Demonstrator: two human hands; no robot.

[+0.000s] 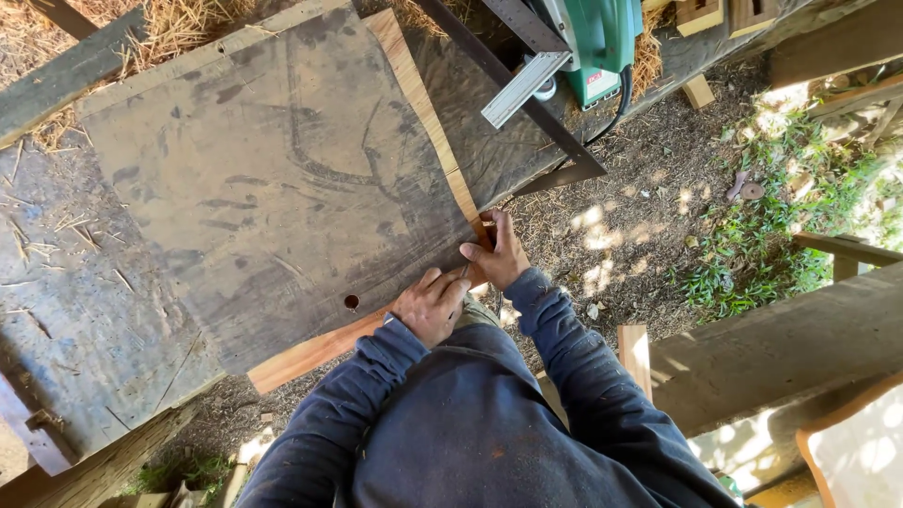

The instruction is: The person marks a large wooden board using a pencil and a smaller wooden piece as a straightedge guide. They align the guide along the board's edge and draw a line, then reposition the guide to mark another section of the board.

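A large dark, weathered wooden board (273, 179) lies on a workbench, with paler fresh wood along its right and near edges. A small round hole (351, 302) sits close to its near edge. My left hand (431, 306) is closed at the board's near corner, around what looks like a thin pencil (466, 272) whose tip points at the wood. My right hand (499, 252) rests just beyond it on the same corner, fingers spread and pressing on the pale edge strip. Both dark blue sleeves reach in from below.
A green power tool (602, 38) with a black cable and a light metal ruler (522, 89) lie at the bench's far right. A dark steel square (564, 150) overhangs the edge. Thick wooden beams (781, 348) stand to the right, over ground with sawdust and grass. Straw lies at the back.
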